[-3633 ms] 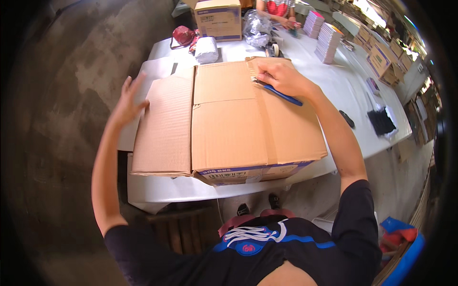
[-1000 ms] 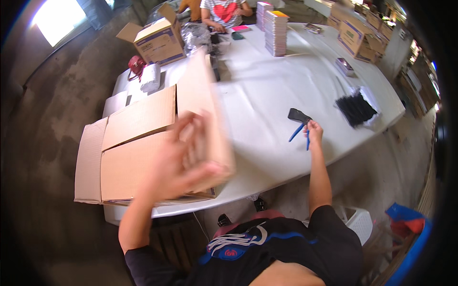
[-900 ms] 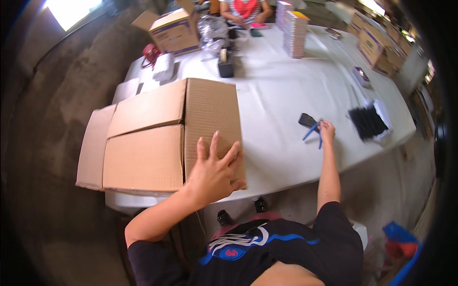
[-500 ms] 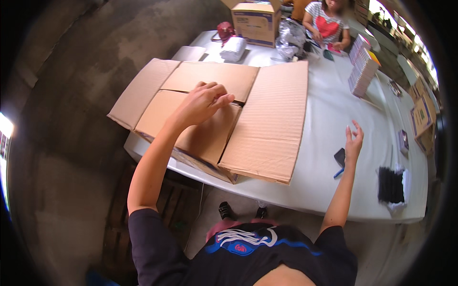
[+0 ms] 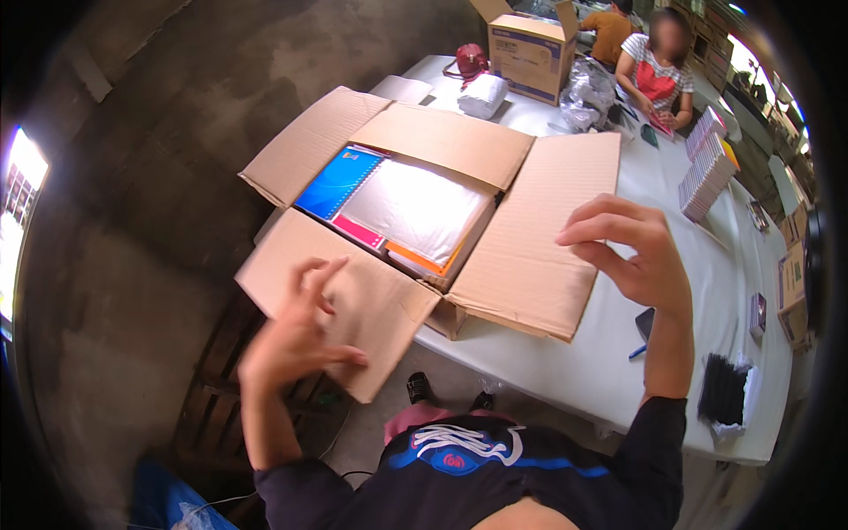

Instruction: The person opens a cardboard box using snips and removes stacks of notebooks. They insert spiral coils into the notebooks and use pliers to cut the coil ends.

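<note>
A cardboard box (image 5: 548, 238) stands at the table's near edge with its flaps spread outward. Inside lie a blue spiral notebook (image 5: 340, 181), a pink-edged item (image 5: 358, 232) and a stack (image 5: 420, 208) topped with a shiny pale cover, with orange along its near edge. My left hand (image 5: 300, 331) is over the near flap, fingers apart and slightly blurred; whether it touches the cardboard I cannot tell. Above the right flap hovers my right hand (image 5: 623, 243), its fingers curved, thumb apart from them, nothing between.
A white-covered table (image 5: 530, 358) holds an upright box (image 5: 530, 57), clear plastic wrap (image 5: 589, 93), a red bag (image 5: 471, 62), notebook stacks (image 5: 707, 172) and a black bundle (image 5: 724, 389). A dark phone-like object (image 5: 645, 322) lies near my right forearm. Across the table sits a person (image 5: 655, 79).
The near flap has swung outward toward me, uncovering the contents. My left hand has come back from the box's middle; my right hand has risen and moved over the right flap.
</note>
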{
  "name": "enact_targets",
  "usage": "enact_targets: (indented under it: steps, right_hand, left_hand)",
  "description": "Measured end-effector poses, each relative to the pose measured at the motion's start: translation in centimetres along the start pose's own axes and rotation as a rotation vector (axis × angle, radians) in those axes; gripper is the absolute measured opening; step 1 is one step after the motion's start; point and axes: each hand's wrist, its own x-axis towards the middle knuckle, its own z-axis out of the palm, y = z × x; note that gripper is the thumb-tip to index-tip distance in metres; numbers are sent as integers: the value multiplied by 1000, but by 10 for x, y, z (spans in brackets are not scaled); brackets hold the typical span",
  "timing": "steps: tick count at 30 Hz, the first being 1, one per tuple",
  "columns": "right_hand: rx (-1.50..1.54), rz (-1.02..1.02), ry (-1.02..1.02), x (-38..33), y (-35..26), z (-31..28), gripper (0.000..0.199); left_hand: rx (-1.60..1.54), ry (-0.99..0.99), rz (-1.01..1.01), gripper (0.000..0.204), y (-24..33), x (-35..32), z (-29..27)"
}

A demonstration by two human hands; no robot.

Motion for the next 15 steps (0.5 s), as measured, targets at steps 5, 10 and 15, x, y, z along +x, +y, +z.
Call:
enact_targets:
  steps: [5, 10, 15]
  right_hand:
    - [-140, -69, -408, 68, 0, 35, 18]
    - [-485, -108, -517, 103, 7, 94, 46]
    - [-479, 118, -567, 108, 22, 134, 58]
  left_hand:
    - [-330, 639, 141, 117, -74, 44, 158]
    - [-316, 665, 322, 116, -98, 63, 170]
    - [-197, 555, 329, 112, -101, 49, 148]
